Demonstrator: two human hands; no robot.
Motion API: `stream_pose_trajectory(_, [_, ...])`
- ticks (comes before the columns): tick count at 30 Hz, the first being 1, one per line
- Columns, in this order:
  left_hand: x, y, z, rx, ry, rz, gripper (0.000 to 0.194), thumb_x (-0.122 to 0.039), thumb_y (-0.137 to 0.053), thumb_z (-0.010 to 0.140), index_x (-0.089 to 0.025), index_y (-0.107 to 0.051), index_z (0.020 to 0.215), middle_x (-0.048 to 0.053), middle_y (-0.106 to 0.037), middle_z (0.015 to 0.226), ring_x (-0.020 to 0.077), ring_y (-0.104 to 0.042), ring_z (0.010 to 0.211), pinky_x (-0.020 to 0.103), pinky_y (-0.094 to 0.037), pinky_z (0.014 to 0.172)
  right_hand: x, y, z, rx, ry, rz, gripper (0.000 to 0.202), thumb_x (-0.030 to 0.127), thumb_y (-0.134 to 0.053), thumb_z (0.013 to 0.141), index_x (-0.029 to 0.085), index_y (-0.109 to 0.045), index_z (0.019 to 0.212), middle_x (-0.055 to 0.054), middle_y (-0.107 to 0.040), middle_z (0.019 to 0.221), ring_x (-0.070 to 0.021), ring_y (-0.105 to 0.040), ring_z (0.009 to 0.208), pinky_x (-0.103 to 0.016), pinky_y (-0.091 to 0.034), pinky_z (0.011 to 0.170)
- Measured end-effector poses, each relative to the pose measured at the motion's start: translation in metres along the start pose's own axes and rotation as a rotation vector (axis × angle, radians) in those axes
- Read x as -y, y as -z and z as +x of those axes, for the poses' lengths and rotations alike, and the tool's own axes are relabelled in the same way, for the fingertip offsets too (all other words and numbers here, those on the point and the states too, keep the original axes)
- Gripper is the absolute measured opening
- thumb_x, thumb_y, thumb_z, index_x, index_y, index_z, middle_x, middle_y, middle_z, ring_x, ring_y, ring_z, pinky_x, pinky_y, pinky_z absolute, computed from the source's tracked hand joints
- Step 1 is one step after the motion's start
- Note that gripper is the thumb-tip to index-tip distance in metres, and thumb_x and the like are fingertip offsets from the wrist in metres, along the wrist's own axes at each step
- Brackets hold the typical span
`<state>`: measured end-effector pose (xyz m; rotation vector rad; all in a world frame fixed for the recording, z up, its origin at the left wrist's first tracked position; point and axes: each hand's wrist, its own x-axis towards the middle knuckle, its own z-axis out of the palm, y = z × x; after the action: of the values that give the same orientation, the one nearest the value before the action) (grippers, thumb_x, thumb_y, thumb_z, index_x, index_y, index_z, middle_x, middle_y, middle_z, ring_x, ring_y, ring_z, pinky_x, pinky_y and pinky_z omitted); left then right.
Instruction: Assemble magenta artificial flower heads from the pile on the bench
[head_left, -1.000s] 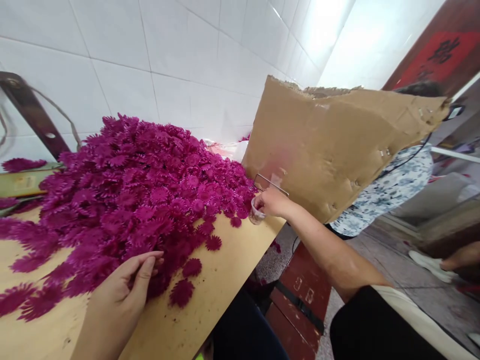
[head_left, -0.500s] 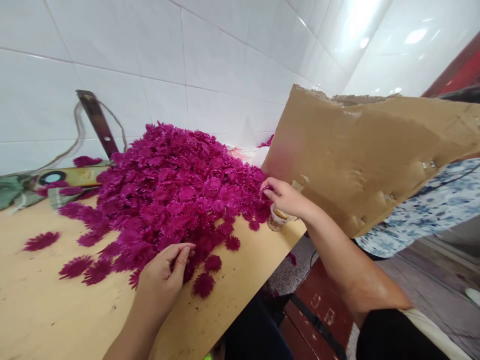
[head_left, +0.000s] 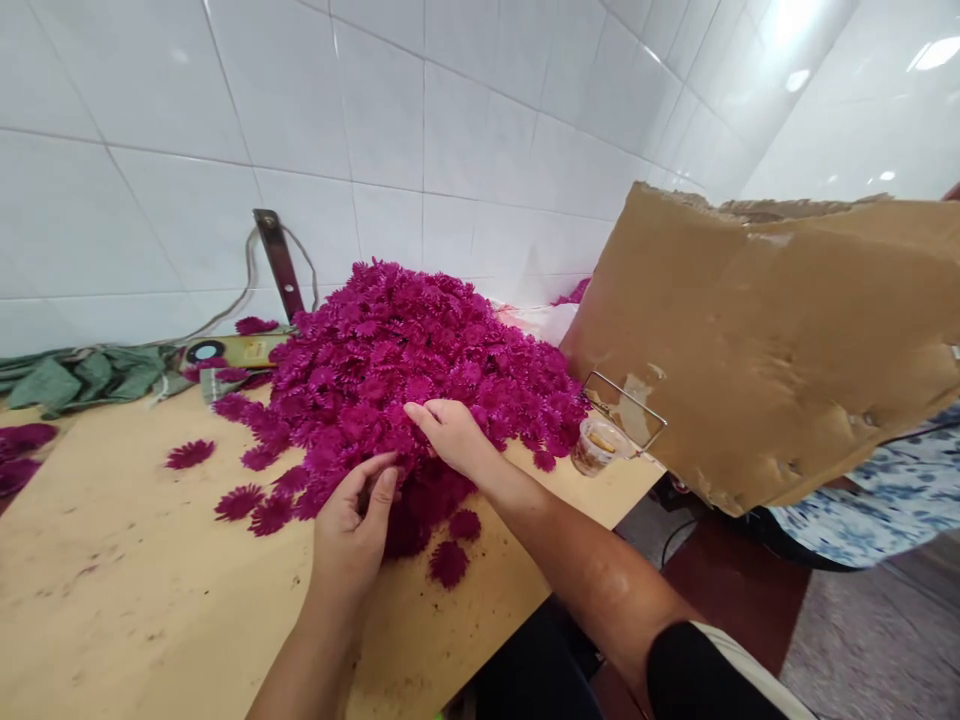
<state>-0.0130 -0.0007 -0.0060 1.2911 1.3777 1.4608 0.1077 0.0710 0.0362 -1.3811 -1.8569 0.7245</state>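
Observation:
A tall heap of magenta artificial flower heads (head_left: 420, 340) covers the middle of the table. My left hand (head_left: 351, 525) is at the heap's near edge, thumb and fingertips drawn together in a pinch; whatever is between them is too small to make out. Just right of it, my right hand (head_left: 454, 437) hovers before the heap, thumb against curled fingers, and its grip is hidden from view. Dark red blossoms lie under the right wrist, and a single loose flower (head_left: 449, 564) rests on the tabletop below.
A small clear plastic cup (head_left: 592, 455) with brownish contents stands right of the heap, beside a wire frame (head_left: 660, 432). A big cardboard sheet (head_left: 765, 340) leans behind it. Green cloth (head_left: 97, 378), a yellowish box (head_left: 244, 350) and a dark upright bar (head_left: 279, 262) are at left.
My right hand has come left from beside the cup to next to my left hand. The wire frame now shows. The view has swung leftward; my left hand keeps its pinch.

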Motion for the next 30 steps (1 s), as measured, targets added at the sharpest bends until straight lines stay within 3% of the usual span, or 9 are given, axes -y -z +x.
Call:
stream_pose_trajectory(5, [-0.003, -0.002, 0.001, -0.08, -0.011, -0.136, 0.059, -0.05, -0.063, 0.062, -0.018, -0.055, 0.112, 0.006, -0.061, 0.096, 0.0146, -0.057, 0.08, 0.03, -0.048, 0.076, 0.007, -0.007, -0.003, 0.241, 0.078, 0.122, 0.027, 0.026, -0.041, 0.085, 0.019, -0.035, 0.059, 0.006, -0.038, 0.059, -0.0079, -0.034, 0.058, -0.021, -0.033, 0.058])
stream_pose_trajectory(10, [0.006, 0.002, 0.009, -0.155, 0.008, -0.132, 0.044, -0.043, -0.065, 0.061, -0.016, -0.062, 0.095, 0.003, -0.058, 0.087, 0.0123, -0.053, 0.072, 0.028, -0.046, 0.073, 0.013, -0.001, -0.013, 0.545, 0.058, 0.244, 0.011, 0.017, -0.041, 0.083, 0.018, -0.042, 0.073, 0.005, -0.043, 0.068, -0.0078, -0.04, 0.063, -0.021, -0.039, 0.065])
stream_pose_trajectory(15, [0.001, 0.005, 0.011, -0.15, -0.065, -0.069, 0.028, -0.038, -0.059, 0.067, -0.017, -0.063, 0.084, 0.002, -0.058, 0.079, 0.0124, -0.052, 0.069, 0.026, -0.044, 0.067, 0.016, 0.0, -0.019, 0.445, 0.18, 0.114, 0.007, 0.011, -0.053, 0.073, 0.016, -0.05, 0.078, 0.001, -0.054, 0.075, -0.0109, -0.049, 0.072, -0.025, -0.042, 0.071])
stream_pose_trajectory(20, [-0.011, 0.014, 0.018, -0.088, -0.187, 0.064, 0.017, -0.032, -0.059, 0.065, -0.018, -0.063, 0.072, 0.002, -0.06, 0.076, 0.0137, -0.054, 0.071, 0.025, -0.043, 0.068, 0.024, 0.002, -0.023, 0.402, 0.216, -0.021, 0.005, 0.017, -0.055, 0.075, 0.014, -0.054, 0.071, 0.001, -0.054, 0.066, -0.0106, -0.049, 0.064, -0.025, -0.042, 0.065])
stream_pose_trajectory(22, [-0.017, 0.022, 0.028, -0.114, -0.103, -0.026, 0.012, -0.029, -0.059, 0.064, -0.018, -0.06, 0.067, 0.0, -0.059, 0.066, 0.0122, -0.054, 0.064, 0.025, -0.043, 0.065, 0.026, 0.005, -0.024, 0.379, 0.194, 0.003, 0.004, 0.016, -0.057, 0.074, 0.013, -0.056, 0.073, 0.0, -0.057, 0.069, -0.0111, -0.051, 0.067, -0.025, -0.043, 0.069])
stream_pose_trajectory(26, [-0.028, 0.043, 0.05, -0.356, 0.12, -0.362, 0.009, -0.023, -0.056, 0.062, -0.018, -0.049, 0.064, -0.005, -0.053, 0.055, 0.0082, -0.051, 0.049, 0.02, -0.039, 0.05, 0.023, 0.015, -0.024, 0.354, 0.205, 0.071, 0.008, 0.007, -0.056, 0.072, 0.012, -0.06, 0.077, -0.004, -0.063, 0.083, -0.0125, -0.057, 0.081, -0.027, -0.041, 0.082])
stream_pose_trajectory(30, [-0.03, 0.057, 0.065, -0.362, 0.13, -0.24, 0.015, -0.014, -0.06, 0.055, -0.017, -0.053, 0.068, -0.004, -0.055, 0.06, 0.0085, -0.052, 0.056, 0.021, -0.042, 0.056, 0.015, 0.023, -0.019, 0.341, 0.152, 0.072, 0.012, 0.004, -0.052, 0.073, 0.011, -0.061, 0.077, -0.006, -0.064, 0.086, -0.0129, -0.058, 0.082, -0.026, -0.042, 0.08])
